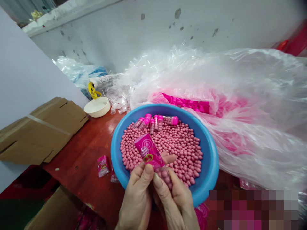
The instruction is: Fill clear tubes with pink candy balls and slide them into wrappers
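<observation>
Landmark: a blue plastic basin point(211, 159), which stood on a red wooden tabletop point(79, 159).

Left hand point(135, 199): over the basin's near rim; my fingers were closed together, with the thumb point(146, 174) pressed on the lower end of a pink foil sachet point(148, 151).

Right hand point(174, 204): just beside my left hand, over the same rim; my fingers were closed together around a clear tube point(163, 176) filled with pink candy balls, the thumb point(158, 184) bearing on it.

Held item: the sachet stood tilted up into the basin, directly above my hands; its lower end met the tube, but my fingers hid whether the tube sat inside it.

Step in hand: I was pressing the sachet and the filled tube together, both hands working at the join.

Basin contents: a loose layer of pink candy balls point(177, 143), with pink-capped clear tubes point(155, 123) lying on it at the far side.

Left of basin: two small pink sachets point(103, 166) on the tabletop, touching or nearly touching the basin's wall.

Far side of basin: a white bowl point(97, 107) with a yellow strap point(93, 90) behind it, and loose clear tubes point(118, 105).

Right of basin: a clear plastic bag point(249, 111) holding pink sachets.
</observation>
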`<state>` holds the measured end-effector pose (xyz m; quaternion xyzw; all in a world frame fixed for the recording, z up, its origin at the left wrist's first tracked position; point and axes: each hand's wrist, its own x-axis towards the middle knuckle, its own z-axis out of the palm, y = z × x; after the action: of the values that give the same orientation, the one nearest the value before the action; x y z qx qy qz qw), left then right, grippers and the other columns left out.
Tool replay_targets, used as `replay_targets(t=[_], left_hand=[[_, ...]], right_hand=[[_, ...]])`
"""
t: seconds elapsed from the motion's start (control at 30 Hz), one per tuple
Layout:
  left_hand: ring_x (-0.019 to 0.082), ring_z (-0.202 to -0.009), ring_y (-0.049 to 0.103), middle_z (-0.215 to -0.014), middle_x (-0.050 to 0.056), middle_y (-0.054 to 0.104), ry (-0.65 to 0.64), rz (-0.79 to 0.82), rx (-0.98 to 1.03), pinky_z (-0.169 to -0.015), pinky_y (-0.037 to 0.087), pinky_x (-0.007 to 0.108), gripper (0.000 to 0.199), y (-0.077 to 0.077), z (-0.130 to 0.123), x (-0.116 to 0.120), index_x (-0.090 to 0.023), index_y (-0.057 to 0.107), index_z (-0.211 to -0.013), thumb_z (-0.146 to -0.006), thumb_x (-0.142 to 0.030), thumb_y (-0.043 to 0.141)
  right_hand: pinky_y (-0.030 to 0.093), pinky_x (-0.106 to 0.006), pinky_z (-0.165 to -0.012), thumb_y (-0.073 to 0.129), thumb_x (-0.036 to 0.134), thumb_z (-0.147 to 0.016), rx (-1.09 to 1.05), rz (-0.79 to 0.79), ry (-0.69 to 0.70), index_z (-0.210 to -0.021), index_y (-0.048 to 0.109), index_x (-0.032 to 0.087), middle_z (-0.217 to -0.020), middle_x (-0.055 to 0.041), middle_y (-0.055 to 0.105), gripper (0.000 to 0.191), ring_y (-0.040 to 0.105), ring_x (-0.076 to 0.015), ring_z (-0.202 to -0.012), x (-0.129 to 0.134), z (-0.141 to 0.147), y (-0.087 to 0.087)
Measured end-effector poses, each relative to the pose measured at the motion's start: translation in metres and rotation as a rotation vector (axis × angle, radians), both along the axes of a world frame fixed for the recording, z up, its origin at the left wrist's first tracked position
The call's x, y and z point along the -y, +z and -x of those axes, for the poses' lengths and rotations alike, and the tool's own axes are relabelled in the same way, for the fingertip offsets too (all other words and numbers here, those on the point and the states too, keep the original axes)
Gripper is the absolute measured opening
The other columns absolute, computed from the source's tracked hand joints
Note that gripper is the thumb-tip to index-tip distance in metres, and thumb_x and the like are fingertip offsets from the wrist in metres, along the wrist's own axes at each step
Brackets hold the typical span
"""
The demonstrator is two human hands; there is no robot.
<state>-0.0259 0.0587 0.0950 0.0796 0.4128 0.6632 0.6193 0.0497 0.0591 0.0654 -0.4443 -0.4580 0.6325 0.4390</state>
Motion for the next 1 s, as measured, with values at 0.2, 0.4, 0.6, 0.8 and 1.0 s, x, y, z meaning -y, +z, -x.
replay_targets(t=[0.2, 0.4, 0.6, 0.8, 1.0], left_hand=[[0.025, -0.089, 0.066, -0.098, 0.015, 0.072, -0.035, -0.033, -0.079, -0.081, 0.052, 0.035, 0.027, 0.009, 0.002, -0.007, -0.013, 0.073, -0.095, -0.082, -0.033, 0.061], [0.026, -0.09, 0.066, -0.1, 0.015, 0.072, -0.03, 0.009, -0.174, -0.081, 0.052, 0.035, 0.028, 0.003, -0.002, -0.001, -0.015, 0.073, -0.098, -0.08, -0.034, 0.062], [0.024, -0.082, 0.068, -0.087, 0.013, 0.074, -0.031, -0.029, -0.066, -0.077, 0.054, 0.035, 0.023, 0.005, 0.0, -0.002, -0.015, 0.075, -0.087, -0.078, -0.033, 0.065], [0.011, -0.052, 0.064, -0.059, -0.002, 0.071, 0.193, 0.024, -0.045, -0.066, 0.056, 0.023, 0.01, 0.006, 0.001, -0.009, -0.02, 0.073, -0.065, -0.06, -0.022, 0.082], [0.007, -0.046, 0.06, -0.055, -0.005, 0.07, 0.279, 0.004, -0.013, -0.053, 0.052, 0.015, 0.014, 0.009, -0.01, -0.009, -0.023, 0.073, -0.059, -0.054, -0.017, 0.085]], right_hand=[[0.052, -0.026, -0.061, 0.062, 0.044, -0.081, 0.056, 0.0, -0.031, -0.103, 0.064, 0.02, -0.08, -0.0063, 0.066, 0.033, 0.06, -0.0191, -0.07, 0.006, -0.001, -0.008], [0.052, -0.025, -0.063, 0.053, 0.046, -0.086, 0.053, -0.086, 0.067, -0.108, 0.065, 0.019, -0.077, -0.0058, 0.067, 0.036, 0.061, -0.0163, -0.064, -0.002, -0.004, 0.006], [0.053, -0.027, -0.065, 0.056, 0.047, -0.084, -0.029, -0.046, 0.096, -0.107, 0.066, 0.02, -0.079, -0.0056, 0.068, 0.036, 0.063, -0.0187, -0.071, -0.01, 0.0, 0.014], [0.052, -0.024, -0.059, 0.064, 0.046, -0.079, -0.064, 0.135, 0.008, -0.101, 0.067, 0.02, -0.078, -0.0044, 0.065, 0.035, 0.061, -0.0176, -0.069, -0.005, -0.001, 0.006], [0.054, -0.028, -0.068, 0.075, 0.046, -0.067, -0.239, 0.363, -0.159, -0.111, 0.062, 0.022, -0.103, -0.0084, 0.066, 0.052, 0.062, -0.0229, -0.091, 0.0, 0.003, 0.004]])
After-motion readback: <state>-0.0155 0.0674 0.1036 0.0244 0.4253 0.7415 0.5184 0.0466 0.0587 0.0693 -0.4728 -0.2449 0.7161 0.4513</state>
